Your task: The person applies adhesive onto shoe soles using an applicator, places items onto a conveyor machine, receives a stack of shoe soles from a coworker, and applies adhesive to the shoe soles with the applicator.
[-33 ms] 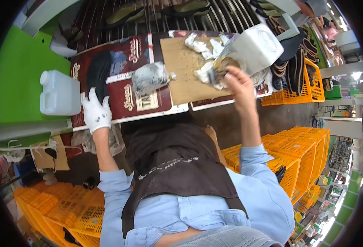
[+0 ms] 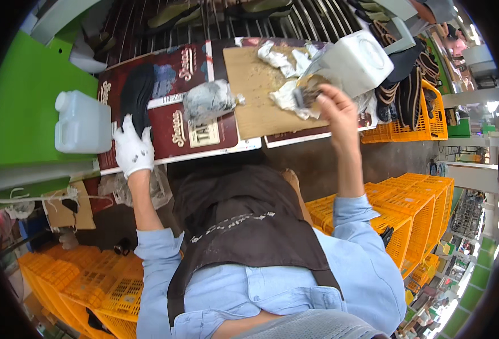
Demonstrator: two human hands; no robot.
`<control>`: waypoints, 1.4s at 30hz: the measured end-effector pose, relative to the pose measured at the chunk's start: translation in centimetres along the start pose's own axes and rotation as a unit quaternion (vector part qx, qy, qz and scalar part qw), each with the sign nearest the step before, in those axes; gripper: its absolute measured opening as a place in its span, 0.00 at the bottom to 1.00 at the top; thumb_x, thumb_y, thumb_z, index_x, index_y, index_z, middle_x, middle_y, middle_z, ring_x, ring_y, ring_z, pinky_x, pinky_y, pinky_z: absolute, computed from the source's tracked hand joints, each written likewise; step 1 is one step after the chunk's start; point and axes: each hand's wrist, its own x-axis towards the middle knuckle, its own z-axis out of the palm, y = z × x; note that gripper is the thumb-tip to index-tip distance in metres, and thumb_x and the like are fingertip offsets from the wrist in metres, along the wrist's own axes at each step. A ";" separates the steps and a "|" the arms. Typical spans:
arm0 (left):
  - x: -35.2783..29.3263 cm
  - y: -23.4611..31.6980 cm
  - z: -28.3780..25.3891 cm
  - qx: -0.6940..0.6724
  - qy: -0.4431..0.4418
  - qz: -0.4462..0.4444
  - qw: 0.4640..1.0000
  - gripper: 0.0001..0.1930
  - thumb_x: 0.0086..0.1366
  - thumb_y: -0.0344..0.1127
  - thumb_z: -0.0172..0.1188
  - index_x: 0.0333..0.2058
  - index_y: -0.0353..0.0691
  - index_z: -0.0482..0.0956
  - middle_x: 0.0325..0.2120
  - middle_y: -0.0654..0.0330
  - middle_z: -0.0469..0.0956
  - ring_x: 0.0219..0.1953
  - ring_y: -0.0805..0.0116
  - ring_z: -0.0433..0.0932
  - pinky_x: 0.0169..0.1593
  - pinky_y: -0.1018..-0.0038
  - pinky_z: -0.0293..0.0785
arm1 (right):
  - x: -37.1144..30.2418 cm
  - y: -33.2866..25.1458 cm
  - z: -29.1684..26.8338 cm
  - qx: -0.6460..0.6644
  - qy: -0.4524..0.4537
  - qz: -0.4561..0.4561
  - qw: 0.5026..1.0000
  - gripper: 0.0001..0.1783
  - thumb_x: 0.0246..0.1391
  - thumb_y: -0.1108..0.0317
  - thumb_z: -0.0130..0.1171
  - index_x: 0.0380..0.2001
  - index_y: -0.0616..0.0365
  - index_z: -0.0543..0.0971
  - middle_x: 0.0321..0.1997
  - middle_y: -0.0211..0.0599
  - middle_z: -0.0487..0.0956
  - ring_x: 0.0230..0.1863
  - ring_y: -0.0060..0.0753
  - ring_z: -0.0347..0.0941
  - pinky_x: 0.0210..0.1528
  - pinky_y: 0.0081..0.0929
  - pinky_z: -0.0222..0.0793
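My left hand, in a white glove, lies flat with its fingers apart on the near end of a black shoe sole. The sole rests on dark red printed sheets that cover the worktable. My bare right hand is raised over a brown board and grips a small dark round object among crumpled white paper. What the object is, I cannot tell. A grey crumpled rag sits between my hands.
A white plastic jug stands just beyond my right hand, another white jug on a green surface at my left. Metal rack bars with soles run along the back. Orange crates stand right and lower left.
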 end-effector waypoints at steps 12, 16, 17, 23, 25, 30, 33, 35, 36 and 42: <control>0.0 -0.3 0.3 -0.007 -0.006 0.000 1.000 0.27 0.59 0.43 0.58 0.57 0.49 0.63 0.47 0.40 0.67 0.45 0.42 0.73 0.46 0.55 0.72 | 2.0 -1.4 -1.8 -0.378 0.073 -0.213 0.898 0.16 0.50 0.72 0.63 0.43 0.63 0.77 0.31 0.27 0.76 0.27 0.16 0.68 0.31 0.15 0.65; 0.1 0.7 -0.8 -0.036 -0.051 -0.032 0.998 0.28 0.59 0.43 0.58 0.57 0.44 0.63 0.53 0.37 0.64 0.54 0.40 0.66 0.56 0.58 0.66 | 2.0 -0.7 -1.0 -0.511 0.072 -0.285 0.808 0.14 0.48 0.72 0.62 0.41 0.58 0.78 0.32 0.38 0.77 0.25 0.31 0.71 0.31 0.22 0.68; 0.1 0.7 -0.8 -0.038 -0.050 -0.030 0.998 0.28 0.59 0.43 0.58 0.57 0.44 0.63 0.53 0.38 0.64 0.54 0.40 0.66 0.56 0.58 0.66 | 2.1 -0.4 -1.0 -0.505 0.073 -0.296 0.807 0.13 0.48 0.72 0.62 0.40 0.57 0.78 0.32 0.40 0.76 0.26 0.38 0.73 0.31 0.27 0.69; 0.1 0.1 0.1 -0.021 -0.019 -0.002 1.000 0.28 0.59 0.45 0.58 0.57 0.47 0.63 0.47 0.40 0.67 0.47 0.40 0.72 0.48 0.55 0.69 | 1.3 0.8 -0.5 -0.512 0.045 -0.280 0.811 0.12 0.47 0.69 0.61 0.39 0.52 0.77 0.34 0.38 0.76 0.36 0.44 0.75 0.36 0.36 0.71; 0.0 0.3 -0.3 -0.020 -0.023 -0.010 0.999 0.28 0.59 0.45 0.57 0.57 0.47 0.63 0.46 0.40 0.68 0.46 0.41 0.72 0.48 0.54 0.69 | 1.1 0.7 -0.4 -0.510 0.067 -0.287 0.808 0.12 0.48 0.69 0.61 0.39 0.52 0.77 0.34 0.37 0.76 0.35 0.44 0.75 0.36 0.36 0.71; 0.0 0.5 -0.3 -0.020 -0.045 -0.020 0.999 0.29 0.59 0.45 0.57 0.58 0.46 0.62 0.49 0.40 0.66 0.49 0.41 0.70 0.51 0.55 0.68 | 1.1 0.9 -0.7 -0.503 0.049 -0.280 0.816 0.12 0.48 0.67 0.60 0.39 0.51 0.76 0.34 0.36 0.74 0.35 0.44 0.74 0.36 0.36 0.72; 0.3 0.8 -0.2 -0.030 -0.057 -0.014 0.998 0.29 0.60 0.44 0.57 0.58 0.43 0.61 0.55 0.38 0.62 0.56 0.42 0.65 0.56 0.57 0.65 | 1.1 1.0 -1.1 -0.502 0.061 -0.274 0.818 0.13 0.48 0.67 0.60 0.39 0.51 0.76 0.33 0.36 0.73 0.36 0.44 0.74 0.36 0.37 0.72; 0.1 0.3 0.0 -0.025 -0.046 -0.004 0.999 0.29 0.60 0.44 0.57 0.58 0.42 0.61 0.55 0.38 0.62 0.55 0.41 0.65 0.56 0.57 0.65 | 1.2 1.0 -1.1 -0.494 0.049 -0.272 0.824 0.13 0.48 0.67 0.61 0.39 0.51 0.76 0.33 0.36 0.72 0.38 0.43 0.74 0.37 0.37 0.72; 0.1 0.3 0.0 -0.026 -0.052 -0.007 0.998 0.29 0.60 0.44 0.57 0.58 0.42 0.61 0.55 0.37 0.62 0.55 0.41 0.65 0.56 0.57 0.65 | 1.2 1.0 -1.2 -0.491 0.057 -0.272 0.826 0.13 0.48 0.67 0.61 0.39 0.51 0.76 0.33 0.36 0.72 0.38 0.43 0.74 0.37 0.37 0.72; 0.2 1.2 -0.8 -0.024 -0.086 -0.029 0.996 0.30 0.61 0.45 0.56 0.58 0.40 0.60 0.55 0.36 0.61 0.56 0.41 0.64 0.57 0.58 0.64 | 1.6 1.6 -1.6 -0.489 0.060 -0.286 0.822 0.13 0.48 0.67 0.60 0.38 0.54 0.75 0.33 0.37 0.73 0.37 0.44 0.74 0.38 0.38 0.72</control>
